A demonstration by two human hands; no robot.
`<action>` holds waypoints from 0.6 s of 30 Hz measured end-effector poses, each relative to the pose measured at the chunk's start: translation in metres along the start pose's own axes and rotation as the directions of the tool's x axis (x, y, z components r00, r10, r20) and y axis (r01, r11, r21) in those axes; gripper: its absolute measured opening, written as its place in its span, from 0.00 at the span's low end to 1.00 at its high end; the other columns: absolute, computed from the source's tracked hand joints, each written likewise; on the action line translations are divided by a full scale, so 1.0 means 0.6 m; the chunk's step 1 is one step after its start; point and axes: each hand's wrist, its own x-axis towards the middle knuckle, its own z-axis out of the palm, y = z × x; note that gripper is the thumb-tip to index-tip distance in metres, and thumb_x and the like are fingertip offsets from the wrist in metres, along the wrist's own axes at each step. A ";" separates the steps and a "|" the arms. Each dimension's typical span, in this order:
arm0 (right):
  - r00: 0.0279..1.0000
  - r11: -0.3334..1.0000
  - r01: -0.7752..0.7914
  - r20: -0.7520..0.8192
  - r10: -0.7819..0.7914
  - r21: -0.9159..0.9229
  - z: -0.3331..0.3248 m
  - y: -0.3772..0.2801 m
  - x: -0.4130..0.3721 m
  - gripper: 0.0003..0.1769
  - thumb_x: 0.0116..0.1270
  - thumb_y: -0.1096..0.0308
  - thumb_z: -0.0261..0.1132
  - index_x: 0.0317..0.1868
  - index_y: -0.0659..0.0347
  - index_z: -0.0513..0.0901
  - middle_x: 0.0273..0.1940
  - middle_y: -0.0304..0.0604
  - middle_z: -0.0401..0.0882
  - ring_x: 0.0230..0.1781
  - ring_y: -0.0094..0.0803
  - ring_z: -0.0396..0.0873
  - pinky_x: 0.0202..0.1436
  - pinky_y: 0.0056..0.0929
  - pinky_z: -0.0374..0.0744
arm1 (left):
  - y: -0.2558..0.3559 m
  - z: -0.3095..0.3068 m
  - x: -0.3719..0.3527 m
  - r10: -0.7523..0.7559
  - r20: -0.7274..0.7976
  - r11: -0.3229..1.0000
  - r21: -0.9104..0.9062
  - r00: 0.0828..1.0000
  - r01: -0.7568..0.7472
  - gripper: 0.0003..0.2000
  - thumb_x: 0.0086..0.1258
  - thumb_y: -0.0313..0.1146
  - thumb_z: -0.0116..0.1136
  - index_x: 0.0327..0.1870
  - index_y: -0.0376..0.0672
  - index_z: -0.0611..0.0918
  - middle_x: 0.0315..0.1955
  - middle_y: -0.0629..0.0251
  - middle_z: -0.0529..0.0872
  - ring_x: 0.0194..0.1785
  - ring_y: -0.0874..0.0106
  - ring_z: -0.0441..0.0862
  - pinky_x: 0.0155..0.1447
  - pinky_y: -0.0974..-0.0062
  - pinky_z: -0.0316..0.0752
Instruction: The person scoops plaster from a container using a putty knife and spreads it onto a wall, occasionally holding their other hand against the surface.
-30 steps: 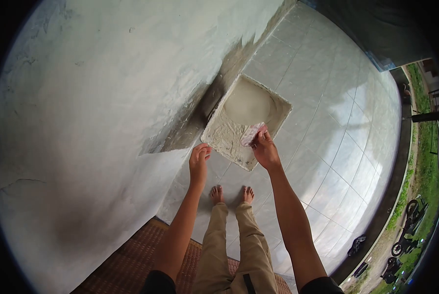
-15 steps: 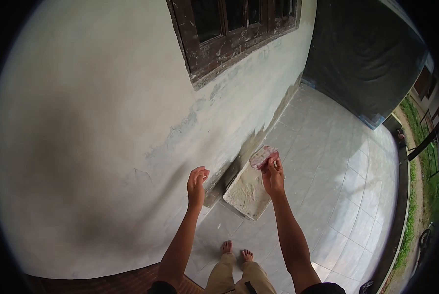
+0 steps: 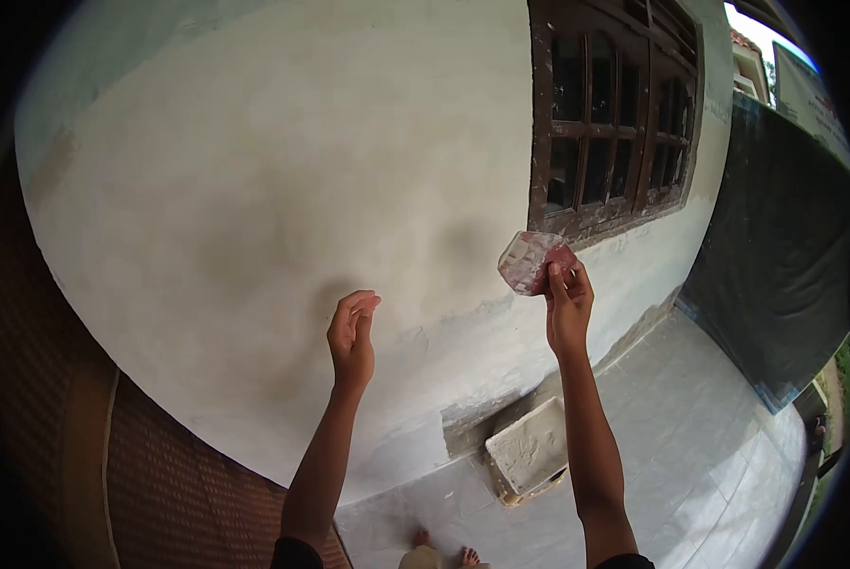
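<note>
My right hand (image 3: 569, 308) pinches a flat reddish piece smeared with whitish plaster (image 3: 531, 264) by its right side, thumb toward me. The piece is raised in front of the wall, overlapping the lower window corner in this view. My left hand (image 3: 352, 334) is lifted before the pale wall (image 3: 254, 190), its fingers loosely bent with nothing visible in them. Below my right hand, a shallow rectangular tray (image 3: 503, 489) holds creamy plaster on the floor by the wall base. My right forearm hides part of its right side.
A dark wooden window (image 3: 645, 142) is set in the wall at upper right. A dark sheet (image 3: 776, 237) hangs beyond it. Grey floor tiles (image 3: 653, 417) run along the wall. Brown woven panelling (image 3: 183, 484) is at lower left. My feet (image 3: 470, 558) are at the bottom.
The view has swung up and left, showing more wall and the whole window. My right hand has risen from over the tray with the reddish piece; my left hand is higher against the wall.
</note>
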 end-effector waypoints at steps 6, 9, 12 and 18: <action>0.986 0.997 0.073 0.149 -0.070 -0.014 0.185 -0.013 0.027 0.11 0.76 0.69 0.62 0.55 0.62 0.78 0.46 0.35 0.84 0.47 0.19 0.80 0.54 0.23 0.78 | 0.101 -0.182 0.031 0.201 -0.159 0.964 0.205 0.967 -0.167 0.08 0.77 0.25 0.48 0.52 0.37 0.78 0.49 0.61 0.83 0.57 0.67 0.81 0.66 0.68 0.72; 0.967 0.992 0.129 0.224 -0.121 -0.018 0.288 -0.027 0.028 0.11 0.76 0.67 0.63 0.54 0.62 0.78 0.45 0.35 0.84 0.46 0.18 0.79 0.54 0.24 0.77 | 0.147 -0.270 0.043 0.274 -0.231 0.934 0.295 0.934 -0.201 0.09 0.76 0.23 0.48 0.52 0.37 0.78 0.51 0.61 0.82 0.58 0.68 0.81 0.66 0.67 0.71; 0.950 0.984 0.170 0.274 -0.153 -0.043 0.394 -0.046 0.024 0.12 0.76 0.66 0.63 0.54 0.63 0.78 0.45 0.36 0.84 0.46 0.19 0.78 0.55 0.24 0.76 | 0.186 -0.360 0.056 0.386 -0.250 0.876 0.401 0.888 -0.268 0.09 0.76 0.24 0.49 0.53 0.37 0.77 0.52 0.60 0.82 0.60 0.67 0.79 0.67 0.66 0.71; 0.880 0.956 0.295 0.392 -0.268 -0.008 0.605 -0.078 0.013 0.14 0.76 0.67 0.62 0.55 0.68 0.78 0.46 0.44 0.85 0.49 0.24 0.81 0.57 0.26 0.77 | 0.246 -0.525 0.095 0.565 -0.218 0.681 0.668 0.796 -0.300 0.14 0.74 0.26 0.51 0.58 0.37 0.76 0.56 0.57 0.80 0.63 0.63 0.75 0.69 0.62 0.67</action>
